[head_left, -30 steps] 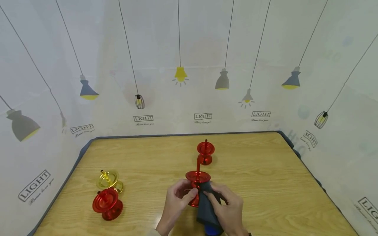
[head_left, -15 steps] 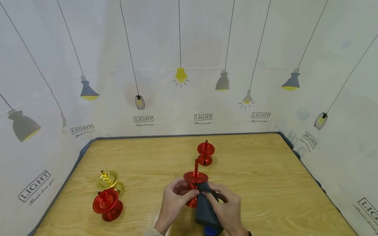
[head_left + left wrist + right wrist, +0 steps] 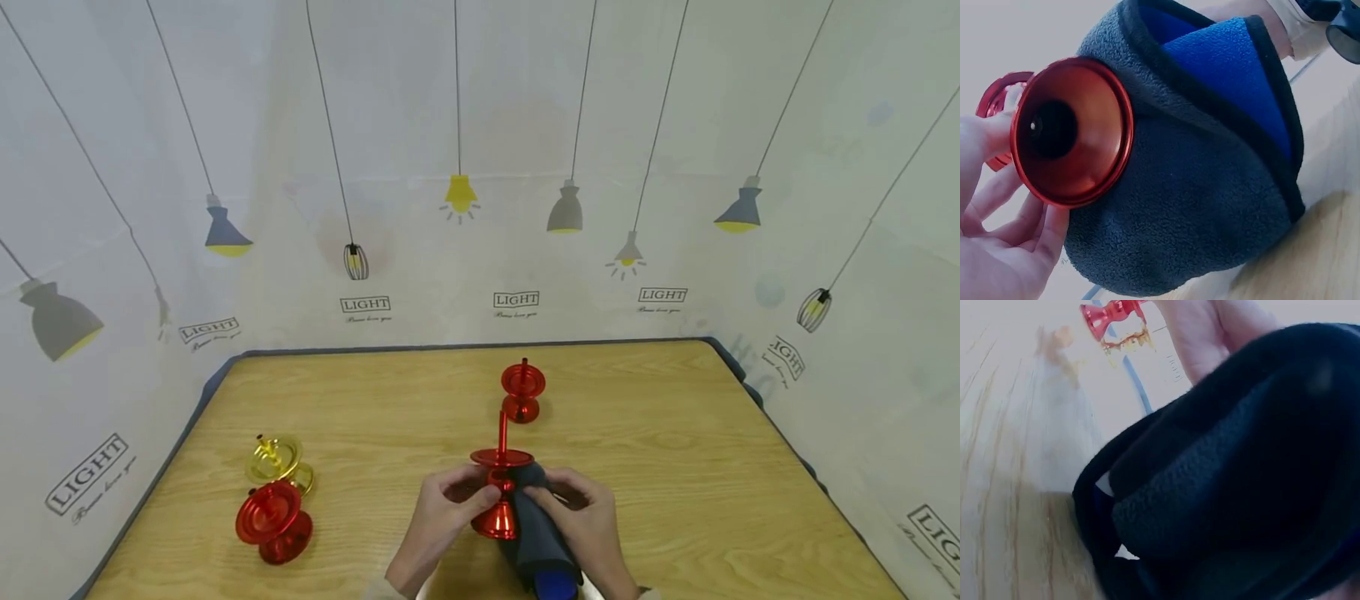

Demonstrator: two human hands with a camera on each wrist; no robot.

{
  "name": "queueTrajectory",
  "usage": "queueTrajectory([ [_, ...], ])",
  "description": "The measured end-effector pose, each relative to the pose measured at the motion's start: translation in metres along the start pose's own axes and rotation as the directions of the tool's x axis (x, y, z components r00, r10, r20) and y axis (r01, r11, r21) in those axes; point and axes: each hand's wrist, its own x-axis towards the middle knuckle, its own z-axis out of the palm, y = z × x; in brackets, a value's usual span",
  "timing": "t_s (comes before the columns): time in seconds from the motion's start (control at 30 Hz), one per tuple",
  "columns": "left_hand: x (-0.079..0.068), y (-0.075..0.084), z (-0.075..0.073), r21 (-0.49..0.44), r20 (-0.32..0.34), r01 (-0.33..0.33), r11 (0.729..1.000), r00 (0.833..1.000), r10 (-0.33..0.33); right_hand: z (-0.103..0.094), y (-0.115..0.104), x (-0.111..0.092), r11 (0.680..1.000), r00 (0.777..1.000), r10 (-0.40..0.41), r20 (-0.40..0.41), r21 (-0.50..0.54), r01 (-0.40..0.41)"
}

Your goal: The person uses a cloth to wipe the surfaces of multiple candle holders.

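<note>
In the head view, my left hand holds a shiny red candle holder by its waist, between thumb and fingers. It has a flared base, a wide dish and a thin upright tube. My right hand pinches a dark grey cloth with a blue underside against the holder's right side. From the left wrist, the hollow base faces the camera, with left fingers behind it and the cloth hanging alongside. Cloth fills much of the right wrist view and hides the right fingertips.
At the left of the wooden table stand a gold candle holder and a red one close together. Another red holder stands beyond my hands. A white, lamp-printed sheet surrounds the table.
The held candle holder has tilted, so its dish appears more edge-on and its base shows more. The cloth's lower end has swung right. The other holders stay put.
</note>
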Motion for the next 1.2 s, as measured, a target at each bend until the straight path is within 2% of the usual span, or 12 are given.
queueTrajectory([
  [0.1,0.0,0.0,0.004,-0.027,-0.045,-0.022,0.999,0.999,0.021,0.002,-0.002,-0.001,0.999,0.998,-0.048,-0.028,-0.016,0.047],
  [0.2,-0.001,0.0,0.009,-0.041,-0.089,-0.09,0.995,0.992,0.086,0.006,-0.005,-0.004,0.979,0.983,-0.181,-0.041,-0.101,0.176],
  [0.37,-0.003,-0.001,0.013,-0.031,-0.112,-0.118,0.993,0.987,0.114,0.007,-0.007,-0.007,0.862,0.899,-0.437,0.014,-0.279,0.423],
  [0.43,-0.003,-0.001,0.013,-0.031,-0.116,-0.088,0.996,0.99,0.084,0.007,-0.007,-0.008,0.823,0.87,-0.492,0.047,-0.301,0.482],
  [0.5,-0.003,0.0,0.012,-0.03,-0.113,-0.067,0.997,0.992,0.063,0.007,-0.008,-0.008,0.808,0.855,-0.513,0.068,-0.297,0.509],
  [0.57,-0.003,0.001,0.011,-0.028,-0.103,-0.047,0.998,0.994,0.044,0.007,-0.009,-0.008,0.83,0.872,-0.486,0.06,-0.278,0.483],
  [0.63,-0.003,0.003,0.009,-0.036,-0.086,-0.031,0.999,0.996,0.028,0.008,-0.01,-0.008,0.881,0.909,-0.415,0.038,-0.234,0.411],
  [0.73,-0.003,0.005,0.005,-0.031,-0.055,-0.006,0.999,0.998,0.004,0.008,-0.011,-0.006,0.958,0.969,-0.247,0.003,-0.15,0.245],
  [0.8,-0.004,0.007,0.002,-0.028,-0.031,-0.007,1.0,1.0,0.006,0.008,-0.012,-0.004,0.984,0.989,-0.145,-0.002,-0.104,0.144],
  [0.93,-0.005,0.009,-0.004,0.0,0.007,-0.006,1.0,1.0,0.006,0.006,-0.011,-0.001,0.996,0.999,-0.045,0.025,-0.076,0.047],
  [1.07,-0.006,0.012,-0.006,-0.009,0.005,0.034,0.999,0.999,-0.034,0.005,-0.01,0.002,0.997,0.998,-0.031,0.053,-0.073,0.034],
  [1.2,-0.007,0.013,-0.003,-0.021,-0.038,0.035,0.999,0.999,-0.036,0.006,-0.009,0.004,0.998,0.998,-0.037,0.048,-0.055,0.039],
])
